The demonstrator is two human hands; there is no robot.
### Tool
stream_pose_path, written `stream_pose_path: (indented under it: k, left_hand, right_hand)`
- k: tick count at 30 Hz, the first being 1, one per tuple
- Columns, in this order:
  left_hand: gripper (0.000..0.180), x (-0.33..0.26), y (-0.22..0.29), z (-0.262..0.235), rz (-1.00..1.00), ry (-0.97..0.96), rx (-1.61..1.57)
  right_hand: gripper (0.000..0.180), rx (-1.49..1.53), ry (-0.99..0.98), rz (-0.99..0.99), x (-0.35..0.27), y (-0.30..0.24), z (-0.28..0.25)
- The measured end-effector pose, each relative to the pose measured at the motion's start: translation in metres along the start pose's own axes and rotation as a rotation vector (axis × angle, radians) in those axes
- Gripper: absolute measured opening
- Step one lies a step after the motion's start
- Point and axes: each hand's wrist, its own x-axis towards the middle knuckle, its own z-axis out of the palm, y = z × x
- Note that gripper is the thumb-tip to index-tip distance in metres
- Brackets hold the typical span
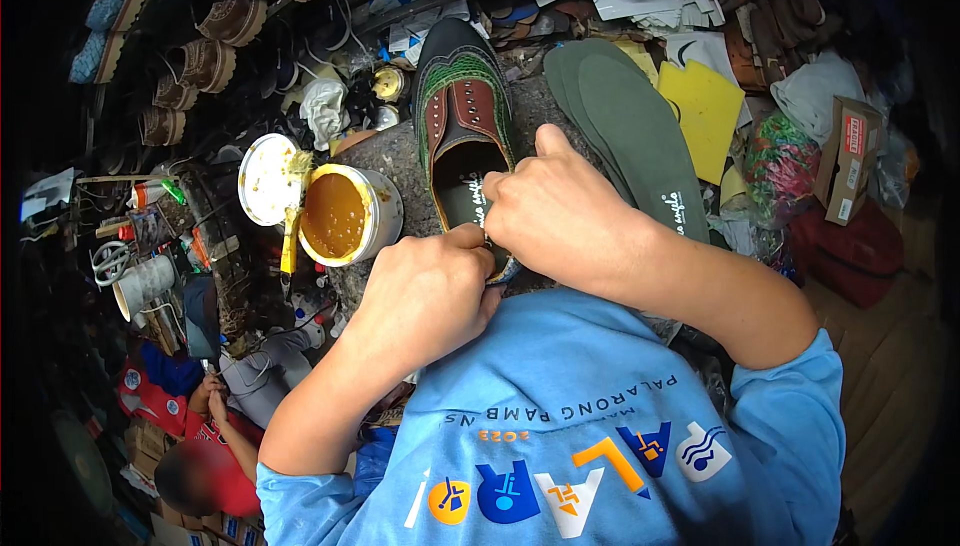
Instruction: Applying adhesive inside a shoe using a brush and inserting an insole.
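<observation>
Your left hand (430, 291) and right hand (555, 211) both close their fingers on the heel end of the green-and-brown brogue shoe (460, 116), which lies toe away from you on the stone worktop (395, 156). An open tub of amber glue (345, 214) sits just left; green insoles (630, 126) lie right.
</observation>
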Motion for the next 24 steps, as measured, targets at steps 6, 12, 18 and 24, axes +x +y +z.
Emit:
stream_pose_path:
  k: [6,12,18,24]
  left_hand:
    - [0.023,0.003,-0.008,-0.001,0.088,0.184,0.289]
    - [0.022,-0.003,0.005,-0.004,0.058,0.017,0.252]
    - [0.039,-0.002,0.002,-0.010,-0.079,-0.099,0.284]
    - [0.018,0.000,0.008,-0.055,0.176,-0.016,-0.006]
  right_hand:
    - [0.008,0.031,0.150,-0.010,-0.005,0.000,0.007]
    - [0.007,0.109,-0.010,-0.010,0.000,0.003,-0.010]
    - [0.007,0.078,-0.002,-0.033,-0.003,0.002,-0.006]
    - [0.013,0.106,0.302,0.039,-0.024,-0.032,0.026]
